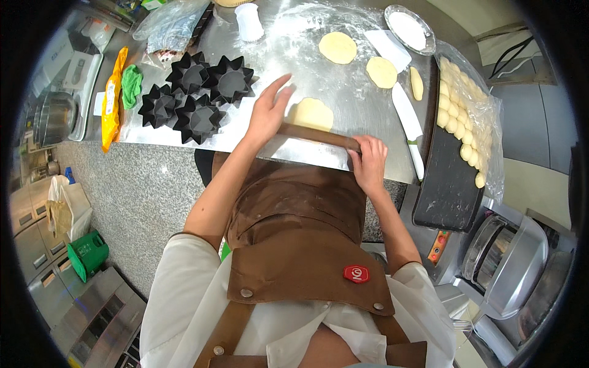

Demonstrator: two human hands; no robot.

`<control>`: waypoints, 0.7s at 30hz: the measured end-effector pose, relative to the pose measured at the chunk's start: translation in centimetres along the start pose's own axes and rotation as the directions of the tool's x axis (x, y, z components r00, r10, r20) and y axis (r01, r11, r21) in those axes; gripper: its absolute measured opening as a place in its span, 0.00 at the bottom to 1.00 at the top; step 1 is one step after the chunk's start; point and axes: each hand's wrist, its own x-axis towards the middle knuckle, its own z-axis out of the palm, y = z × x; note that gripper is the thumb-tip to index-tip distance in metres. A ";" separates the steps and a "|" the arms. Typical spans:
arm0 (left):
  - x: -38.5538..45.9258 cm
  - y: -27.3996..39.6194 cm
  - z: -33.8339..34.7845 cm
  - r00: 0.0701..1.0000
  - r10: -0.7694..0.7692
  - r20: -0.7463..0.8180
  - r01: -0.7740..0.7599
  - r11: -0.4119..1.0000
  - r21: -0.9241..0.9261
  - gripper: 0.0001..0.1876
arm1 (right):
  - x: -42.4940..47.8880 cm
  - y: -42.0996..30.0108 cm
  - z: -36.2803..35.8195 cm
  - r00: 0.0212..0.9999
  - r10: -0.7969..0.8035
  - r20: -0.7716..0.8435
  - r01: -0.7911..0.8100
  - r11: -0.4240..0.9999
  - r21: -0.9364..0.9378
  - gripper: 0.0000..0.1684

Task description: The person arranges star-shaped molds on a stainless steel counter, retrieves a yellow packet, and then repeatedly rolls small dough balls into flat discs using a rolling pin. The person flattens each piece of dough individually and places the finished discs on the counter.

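Note:
My right hand (369,158) grips the right end of a wooden rolling pin (320,136), which lies across the near edge of a flattened dough disc (313,114). Beside the pin's left end is my left hand (269,110), its fingers spread and raised, with nothing held in them. Farther off on the steel table (294,60) lie two more flat dough rounds, one farther back (338,47) and one to its right (382,72). A small oblong dough piece (416,83) rests near the knife with a white blade (407,110).
Several black star-shaped moulds (199,118) stand at left, near a green cloth (132,86) and a yellow bag (112,99). Dough balls under plastic fill part of a dark tray (448,184) at right. A bowl of white powder (409,30) and white scraper (389,48) are at the back.

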 end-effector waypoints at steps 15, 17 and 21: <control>5.0 -5.5 1.8 0.938 0.346 -0.001 -0.192 0.524 0.830 0.30 | 15.3 2.5 5.5 1.000 -0.012 -0.019 0.007 0.971 -0.239 0.37; -0.2 -4.4 2.2 0.950 0.307 0.052 -0.203 0.483 0.852 0.30 | 9.5 1.4 3.9 0.998 -0.028 0.059 0.044 0.961 -0.275 0.36; -5.9 -4.4 1.7 0.955 0.254 0.151 -0.279 0.607 0.744 0.31 | -1.2 -3.3 0.3 0.997 0.042 0.064 -0.037 0.997 -0.072 0.36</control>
